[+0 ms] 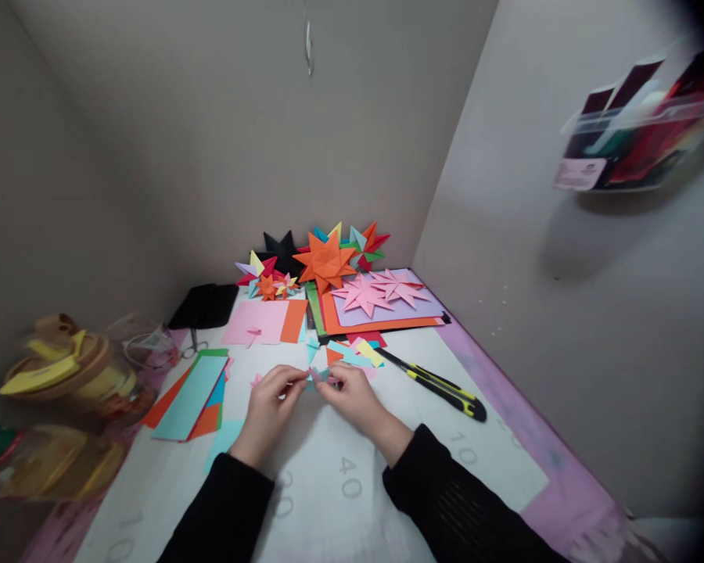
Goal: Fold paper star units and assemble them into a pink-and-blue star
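Between my fingertips is a small folded paper piece (pixel 315 377), light blue with some pink. My left hand (pixel 274 403) pinches its left side, and my right hand (pixel 352 397) pinches the right side. Fingers cover much of the piece, so its exact shape is hard to make out. Just beyond it lies another small light blue folded piece (pixel 312 348). Colored paper scraps (pixel 352 353) are spread beyond my right hand. A black and yellow utility knife (pixel 437 383) lies to the right of that hand. Paper strips (pixel 191 397) in light blue, orange and green lie left of my left hand.
Folded paper stars (pixel 327 262) lean against the back wall. Pink stars (pixel 364 295) rest on stacked colored sheets (pixel 328 317). Scissors (pixel 195 344) and a black pouch (pixel 204 305) lie back left. Containers (pixel 88 375) stand along the left edge. A clear bin (pixel 639 141) hangs on the right wall.
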A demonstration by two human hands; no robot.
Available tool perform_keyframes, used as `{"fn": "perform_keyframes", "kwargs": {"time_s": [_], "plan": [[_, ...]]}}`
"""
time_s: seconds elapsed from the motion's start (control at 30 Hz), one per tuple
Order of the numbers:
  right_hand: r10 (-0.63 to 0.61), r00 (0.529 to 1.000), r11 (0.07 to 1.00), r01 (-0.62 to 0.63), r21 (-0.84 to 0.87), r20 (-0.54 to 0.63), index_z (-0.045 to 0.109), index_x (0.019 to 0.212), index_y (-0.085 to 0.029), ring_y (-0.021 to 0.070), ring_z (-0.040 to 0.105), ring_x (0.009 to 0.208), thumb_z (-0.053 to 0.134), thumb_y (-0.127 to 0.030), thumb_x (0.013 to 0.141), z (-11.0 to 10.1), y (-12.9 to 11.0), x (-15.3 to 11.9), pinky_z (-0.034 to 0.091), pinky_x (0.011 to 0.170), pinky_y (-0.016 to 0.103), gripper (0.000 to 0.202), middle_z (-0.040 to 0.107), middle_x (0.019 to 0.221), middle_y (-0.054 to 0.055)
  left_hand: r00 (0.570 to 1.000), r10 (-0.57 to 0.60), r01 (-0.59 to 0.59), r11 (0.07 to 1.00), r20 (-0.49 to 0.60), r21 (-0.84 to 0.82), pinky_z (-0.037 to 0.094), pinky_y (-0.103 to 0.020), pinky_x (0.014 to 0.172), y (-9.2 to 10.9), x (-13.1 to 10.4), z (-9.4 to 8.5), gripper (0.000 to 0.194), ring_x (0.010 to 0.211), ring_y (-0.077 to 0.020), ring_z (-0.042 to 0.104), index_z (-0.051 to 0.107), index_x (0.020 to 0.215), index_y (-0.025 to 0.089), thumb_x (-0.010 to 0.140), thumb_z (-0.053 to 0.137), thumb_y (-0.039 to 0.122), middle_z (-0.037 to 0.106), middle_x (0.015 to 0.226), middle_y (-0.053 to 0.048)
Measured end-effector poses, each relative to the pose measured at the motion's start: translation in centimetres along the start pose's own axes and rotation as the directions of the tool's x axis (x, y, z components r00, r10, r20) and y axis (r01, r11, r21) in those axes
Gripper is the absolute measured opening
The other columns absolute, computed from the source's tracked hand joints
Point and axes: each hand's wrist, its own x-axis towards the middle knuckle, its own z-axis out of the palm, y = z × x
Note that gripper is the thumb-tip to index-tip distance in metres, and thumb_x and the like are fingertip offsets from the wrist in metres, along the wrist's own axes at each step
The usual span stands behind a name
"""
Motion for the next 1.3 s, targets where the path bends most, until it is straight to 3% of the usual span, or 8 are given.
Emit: {"fn": "perform_keyframes", "kwargs": {"time_s": [0.13,0.27,0.47,0.6,0.73,1.0,1.17,1.3], "plan": [[-0.065,0.998,0.996,0.067,-0.067,0.024,0.040,0.054,-0.020,0.0125,0.042,0.059,0.053,-0.017,0.074,-0.1,0.0,-0.1,0.030,0.056,0.024,0.024,0.041,0.057,-0.003,0.997,-0.010,0.006,0.999,0.078,0.042,0.048,-0.024,0.063,-0.4,0.1,-0.1,0.009,0.078,-0.0157,0.060,0.061,0.086,0.020,0.086,0.052,0.023,0.064,0.085,-0.004],[-0.068,0.997,0.995,0.069,-0.068,0.021,0.044,0.054,-0.020,0.0133,0.044,0.060,0.054,-0.018,0.075,0.1,-0.1,-0.1,0.032,0.057,0.024,0.024,0.044,0.058,-0.003,0.997,-0.001,-0.007,0.996,0.082,0.090,0.047,-0.026,0.069,-0.6,0.1,-0.1,0.009,0.077,-0.0155,0.059,0.060,0.086,0.020,0.087,0.051,0.022,0.063,0.083,-0.003],[-0.022,1.000,0.999,0.023,0.038,-0.018,0.059,0.070,-0.018,0.0154,0.053,0.069,0.056,-0.022,0.079,0.0,-0.1,0.0,0.039,0.060,0.024,0.010,0.058,0.070,0.002,0.986,-0.149,0.148,0.989,0.070,0.018,0.045,-0.025,0.061,-0.2,0.1,-0.1,0.014,0.068,-0.0141,0.056,0.061,0.085,0.019,0.087,0.050,0.027,0.061,0.082,-0.003],[-0.043,0.998,0.998,0.045,0.037,-0.034,0.060,0.068,-0.018,0.0149,0.054,0.069,0.056,-0.021,0.078,0.0,-0.1,-0.1,0.039,0.059,0.024,0.012,0.058,0.069,0.002,0.964,-0.251,0.255,0.966,0.091,-0.041,0.044,-0.024,0.057,0.0,0.2,0.0,0.018,0.067,-0.0146,0.055,0.060,0.082,0.019,0.087,0.049,0.032,0.061,0.081,-0.003],[-0.044,0.998,0.998,0.046,0.036,-0.046,0.059,0.064,-0.018,0.0148,0.054,0.068,0.056,-0.020,0.076,0.2,-0.2,-0.1,0.040,0.061,0.024,0.013,0.058,0.066,0.001,0.959,-0.272,0.275,0.961,0.078,-0.019,0.042,-0.024,0.059,-0.1,0.3,0.3,0.021,0.073,-0.0170,0.054,0.058,0.078,0.018,0.087,0.046,0.033,0.060,0.078,-0.003],[0.151,0.988,0.977,-0.147,0.156,-0.014,0.055,0.059,-0.017,0.0128,0.050,0.061,0.056,-0.023,0.072,0.8,-0.2,-0.1,0.038,0.057,0.023,0.015,0.055,0.061,-0.001,0.906,-0.419,0.424,0.899,0.060,-0.114,0.035,-0.023,0.050,0.3,-0.2,1.2,0.024,0.050,-0.0123,0.045,0.054,0.074,0.019,0.087,0.046,0.037,0.048,0.055,0.005],[0.239,0.971,0.947,-0.233,0.222,-0.001,0.051,0.054,-0.017,0.0114,0.044,0.056,0.056,-0.024,0.069,1.0,0.0,0.0,0.035,0.053,0.022,0.017,0.048,0.055,-0.003,0.884,-0.467,0.458,0.858,0.017,-0.230,0.038,-0.022,0.051,0.6,-0.2,1.4,0.021,0.055,-0.0121,0.048,0.057,0.084,0.018,0.083,0.053,0.039,0.055,0.066,0.003],[0.304,0.952,0.913,-0.287,0.289,-0.016,0.049,0.055,-0.018,0.0112,0.043,0.055,0.056,-0.026,0.068,0.9,0.0,0.2,0.035,0.054,0.023,0.017,0.046,0.055,-0.004,0.880,-0.470,0.466,0.836,0.060,-0.291,0.039,-0.022,0.054,0.6,0.1,1.1,0.023,0.059,-0.0121,0.049,0.058,0.081,0.017,0.079,0.058,0.039,0.057,0.071,0.001]]}}
